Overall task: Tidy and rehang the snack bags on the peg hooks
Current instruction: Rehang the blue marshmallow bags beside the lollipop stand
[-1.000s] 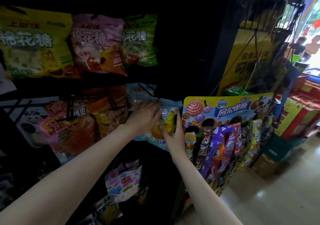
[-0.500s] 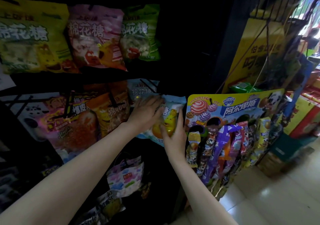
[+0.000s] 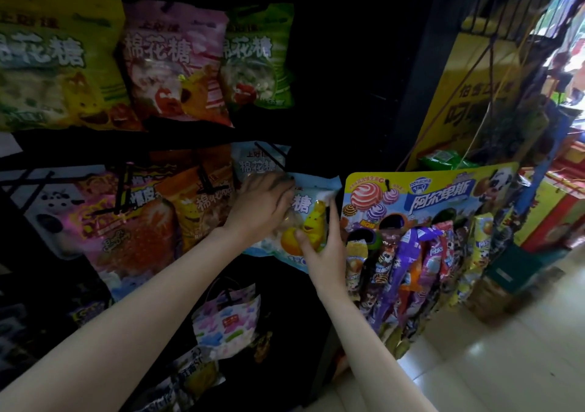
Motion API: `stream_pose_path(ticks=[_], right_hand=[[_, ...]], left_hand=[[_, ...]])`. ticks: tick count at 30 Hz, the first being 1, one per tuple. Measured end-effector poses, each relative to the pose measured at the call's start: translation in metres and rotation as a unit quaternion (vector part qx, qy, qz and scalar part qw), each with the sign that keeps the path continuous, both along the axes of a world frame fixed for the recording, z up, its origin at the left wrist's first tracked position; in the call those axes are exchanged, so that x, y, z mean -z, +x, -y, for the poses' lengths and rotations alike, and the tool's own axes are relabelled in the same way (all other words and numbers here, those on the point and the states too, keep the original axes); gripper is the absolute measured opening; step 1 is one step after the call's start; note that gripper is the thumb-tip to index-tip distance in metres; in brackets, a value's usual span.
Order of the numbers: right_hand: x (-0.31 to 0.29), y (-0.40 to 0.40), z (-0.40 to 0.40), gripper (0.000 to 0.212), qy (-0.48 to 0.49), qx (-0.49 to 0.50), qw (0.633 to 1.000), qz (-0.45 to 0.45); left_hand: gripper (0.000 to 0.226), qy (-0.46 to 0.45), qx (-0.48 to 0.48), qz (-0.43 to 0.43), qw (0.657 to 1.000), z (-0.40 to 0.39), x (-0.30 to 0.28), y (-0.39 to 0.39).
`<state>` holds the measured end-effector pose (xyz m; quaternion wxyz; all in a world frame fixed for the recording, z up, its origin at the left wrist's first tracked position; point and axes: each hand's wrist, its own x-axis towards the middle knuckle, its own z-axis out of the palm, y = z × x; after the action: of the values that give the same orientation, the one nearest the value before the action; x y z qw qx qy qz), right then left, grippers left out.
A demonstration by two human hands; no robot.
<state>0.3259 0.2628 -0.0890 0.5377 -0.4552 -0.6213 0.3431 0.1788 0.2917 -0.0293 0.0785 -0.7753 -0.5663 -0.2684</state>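
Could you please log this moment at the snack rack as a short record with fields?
setting: dark peg-hook rack in a shop
held item: light blue snack bag, both hands on it
left hand: flat on the bag's upper left
right hand: grips the bag's lower right edge, thumb on the front
top row: yellow bag, pink bag, green bag
to the right: lollipop display card
on its hook: cannot tell

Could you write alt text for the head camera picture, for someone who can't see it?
Two bare hands, left and right, hold a light blue snack bag against a dark shop rack of hanging marshmallow bags. A lollipop display card stands to its right.
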Motion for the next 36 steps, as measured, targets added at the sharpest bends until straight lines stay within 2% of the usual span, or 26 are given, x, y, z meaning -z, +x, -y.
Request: stream_pose_path(ticks=[2, 6, 9, 15, 19, 22, 25, 29, 33, 36], right_hand=[[0.001, -0.002, 0.005, 0.075, 0.014, 0.011, 1.000, -0.020], [-0.005, -0.008, 0.001, 0.073, 0.002, 0.018, 0.999, -0.033], [-0.007, -0.009, -0.004, 0.075, -0.010, 0.003, 1.000, -0.026], [-0.012, 0.009, -0.014, 0.080, -0.077, -0.076, 0.994, -0.017], [-0.011, 0.010, -0.014, 0.084, -0.086, -0.073, 0.994, 0.010], [-0.001, 0.006, -0.004, 0.079, -0.077, -0.054, 0.995, 0.029], [0.007, 0.009, 0.002, 0.074, -0.033, -0.056, 0.997, 0.031], [0.005, 0.009, 0.003, 0.073, -0.014, -0.055, 0.998, -0.001], [0.001, -0.001, 0.007, 0.072, 0.013, -0.020, 0.999, -0.040], [-0.002, -0.005, 0.002, 0.079, 0.011, -0.006, 0.999, -0.051]], left_hand=[[0.062, 0.021, 0.007, 0.011, 1.000, -0.001, 0.002, 0.003], [0.066, -0.046, -0.011, 0.016, 0.999, -0.004, -0.004, 0.011], [0.064, -0.058, -0.023, 0.014, 0.998, -0.009, -0.005, 0.011], [0.074, -0.039, -0.055, -0.069, 0.995, -0.009, -0.008, 0.008], [0.055, -0.099, -0.066, -0.109, 0.987, -0.014, -0.006, 0.000], [0.065, -0.138, -0.065, -0.130, 0.980, -0.013, 0.004, 0.001], [0.070, -0.075, -0.033, -0.096, 0.992, -0.006, 0.012, 0.002], [0.052, 0.026, -0.025, -0.008, 0.999, 0.001, 0.014, -0.009], [0.048, 0.052, 0.006, -0.006, 0.999, 0.001, 0.004, -0.004], [0.056, 0.036, 0.016, -0.011, 0.999, -0.003, -0.001, 0.003]])
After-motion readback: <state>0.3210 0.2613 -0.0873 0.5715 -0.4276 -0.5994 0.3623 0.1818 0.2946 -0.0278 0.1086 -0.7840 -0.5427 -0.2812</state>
